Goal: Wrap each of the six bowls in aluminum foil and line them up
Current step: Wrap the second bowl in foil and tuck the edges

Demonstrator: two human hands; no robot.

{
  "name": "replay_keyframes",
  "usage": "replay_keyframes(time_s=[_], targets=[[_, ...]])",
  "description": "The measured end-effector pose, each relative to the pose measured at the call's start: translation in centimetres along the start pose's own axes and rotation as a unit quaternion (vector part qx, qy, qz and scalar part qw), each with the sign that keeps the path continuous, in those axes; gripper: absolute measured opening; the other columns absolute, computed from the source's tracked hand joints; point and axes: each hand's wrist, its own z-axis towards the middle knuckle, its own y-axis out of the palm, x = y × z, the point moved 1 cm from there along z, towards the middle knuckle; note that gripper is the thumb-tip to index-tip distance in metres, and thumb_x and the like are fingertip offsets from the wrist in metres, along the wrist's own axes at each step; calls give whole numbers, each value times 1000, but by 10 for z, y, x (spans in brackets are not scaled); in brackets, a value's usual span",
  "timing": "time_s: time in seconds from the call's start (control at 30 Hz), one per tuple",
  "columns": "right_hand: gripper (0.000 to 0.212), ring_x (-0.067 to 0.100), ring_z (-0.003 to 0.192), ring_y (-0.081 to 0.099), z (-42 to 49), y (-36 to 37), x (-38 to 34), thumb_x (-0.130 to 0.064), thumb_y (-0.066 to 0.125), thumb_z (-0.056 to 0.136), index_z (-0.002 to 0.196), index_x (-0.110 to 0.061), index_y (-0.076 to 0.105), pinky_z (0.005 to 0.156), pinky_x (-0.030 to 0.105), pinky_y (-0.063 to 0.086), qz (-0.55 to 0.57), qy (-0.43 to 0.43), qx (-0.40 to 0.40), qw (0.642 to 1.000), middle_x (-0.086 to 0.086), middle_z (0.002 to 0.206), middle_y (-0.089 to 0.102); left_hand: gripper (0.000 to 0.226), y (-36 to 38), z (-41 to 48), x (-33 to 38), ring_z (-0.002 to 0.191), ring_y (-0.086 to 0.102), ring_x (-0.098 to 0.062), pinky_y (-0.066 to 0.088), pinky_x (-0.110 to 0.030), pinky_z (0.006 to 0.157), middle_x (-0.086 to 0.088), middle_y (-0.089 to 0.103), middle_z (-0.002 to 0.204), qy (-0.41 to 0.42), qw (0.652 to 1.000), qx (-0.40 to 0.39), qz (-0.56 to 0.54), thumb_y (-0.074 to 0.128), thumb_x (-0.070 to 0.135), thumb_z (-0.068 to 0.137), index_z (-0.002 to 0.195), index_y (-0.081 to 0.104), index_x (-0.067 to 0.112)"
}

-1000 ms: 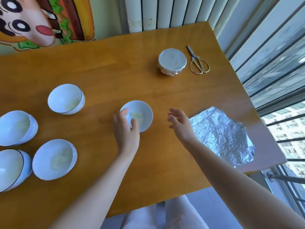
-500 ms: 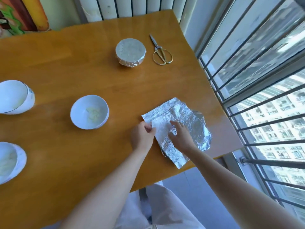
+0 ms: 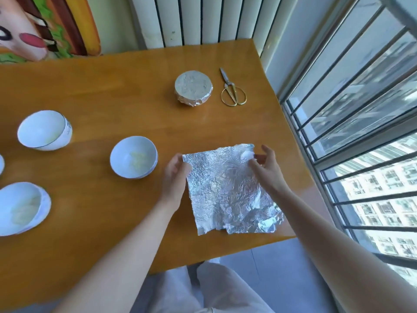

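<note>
A person is looking down at a wooden counter (image 3: 112, 86), both bare forearms reaching in from the near edge. The left hand (image 3: 174, 177) is pinching the far left corner of a crinkled foil sheet (image 3: 225, 188), its grip closing on the foil between thumb and fingers. The right hand (image 3: 268, 170) is reaching to the far right corner of the same sheet. Glare is blurring that corner, but its grip appears to be pinching the foil between thumb and forefinger while the other fingers are spreading loosely. The sheet is stretching between the two hands near the counter's right edge, and its near edge is lying close to the counter's near right corner.

Just left of the left hand, an unwrapped white bowl (image 3: 133, 158) is sitting upright toward the middle of the counter. Two more white bowls are sitting near the left edge, one farther back (image 3: 44, 129) and one nearer (image 3: 21, 207). A foil-wrapped bowl (image 3: 193, 88) is sitting toward the far right corner, with gold-handled scissors (image 3: 232, 91) lying just to its right, apart from it.

A white radiator (image 3: 203, 19) is standing behind the far edge. A barred window (image 3: 361, 109) is running along the right side.
</note>
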Motion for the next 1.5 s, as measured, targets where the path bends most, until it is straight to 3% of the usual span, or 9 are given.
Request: replay_keyframes(time_s=[0.07,0.17,0.27,0.33,0.47,0.6,0.83,1.1,1.5], targets=[[61,14,88,54,3,8,-12,-40,67,90,135,-9,40,83,30,47,72,43,-94,992,0,98,54,11,-19,5,7,74,38,-15,25,-34,63,1,45,73,-25,998,58,-23,58,28,65,73,54,22],[88,22,89,60,9,36,-19,-64,81,64,120,-1,57,77,38,47,144,95,-163,971,9,101,62,15,-51,9,16,69,37,-16,22,-34,59,9,45,67,-43,989,141,-35,61,33,65,69,51,23],[27,11,56,60,7,72,-39,-27,72,88,83,-2,64,54,24,46,183,54,-184,964,3,67,65,18,-84,9,18,85,51,-15,38,-29,72,7,58,86,-42,981,186,-46,69,36,80,88,62,21],[22,7,48,58,8,96,-53,-15,63,95,75,-6,63,46,22,44,177,38,-175,968,-2,59,63,22,-106,10,14,100,57,-12,42,-27,85,2,65,105,-66,981,176,-41,66,34,93,107,66,17],[48,16,60,52,6,147,-83,-38,65,87,78,8,60,53,30,40,144,-12,-123,982,8,65,55,18,-148,12,4,70,46,-17,35,-18,56,-10,55,80,-51,986,154,43,64,17,96,93,65,-1],[34,15,34,41,0,175,-103,-33,64,95,87,0,61,35,19,31,172,-6,-126,977,3,50,46,31,-176,25,4,55,28,-7,24,-25,50,-2,33,61,-11,976,201,83,61,12,97,72,43,8],[29,9,38,41,-12,198,-95,-27,70,91,71,-9,59,38,21,35,124,10,-73,990,-7,46,49,46,-198,46,7,48,21,-8,20,-23,47,3,20,61,80,959,166,215,57,15,99,67,24,21],[64,21,51,44,-19,204,-71,-66,49,80,67,-4,44,49,49,48,17,14,8,1000,5,55,43,33,-201,50,-18,53,41,-20,33,-40,55,-1,44,60,37,942,147,300,46,32,104,80,49,10],[62,22,56,48,2,214,-66,-63,45,83,77,-1,51,54,55,51,-1,-1,-4,1000,25,70,59,30,-200,51,-31,54,45,-16,32,-35,55,2,48,62,-22,944,161,287,45,35,104,90,51,10]])
